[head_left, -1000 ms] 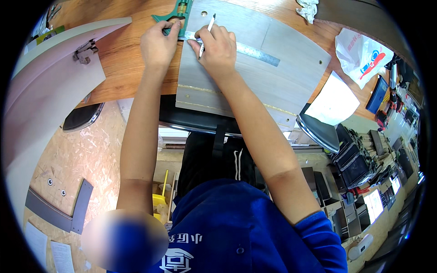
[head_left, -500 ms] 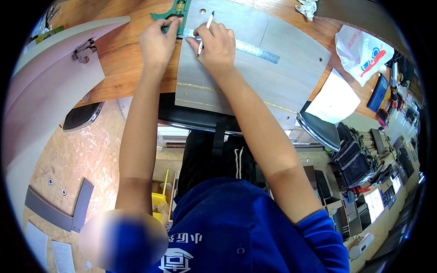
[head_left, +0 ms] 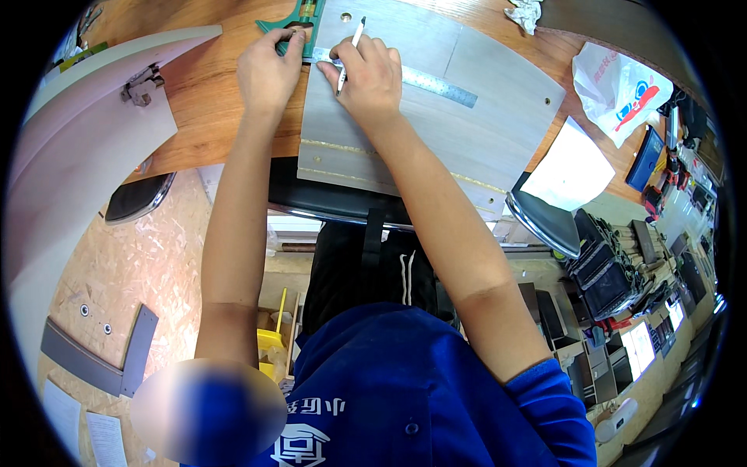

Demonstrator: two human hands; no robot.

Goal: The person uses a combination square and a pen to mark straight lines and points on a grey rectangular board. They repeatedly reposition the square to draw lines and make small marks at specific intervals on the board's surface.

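A grey panel (head_left: 498, 93) with drilled holes lies on the wooden table before me. Across it runs the steel ruler (head_left: 440, 87) of a combination square, whose green head (head_left: 282, 24) sits against the panel's left edge. My left hand (head_left: 267, 76) grips that head between thumb and fingers. In my right hand (head_left: 375, 82) a white pen (head_left: 359, 34) is held upright, its tip down at the panel beside the ruler. The fingers of this hand also cover part of the ruler. A thin line crosses the panel farther right.
To the left stands a pale panel (head_left: 101, 148) with a metal hinge (head_left: 142, 84). A white paper sheet (head_left: 572, 167), a plastic bag (head_left: 618, 93) and crumpled tissue (head_left: 524, 14) lie to the right. Black stools (head_left: 545, 214) stand by the table's near edge (head_left: 187, 165).
Hardly anything differs. The pen has shifted very slightly, and both hands keep their holds in the same places.
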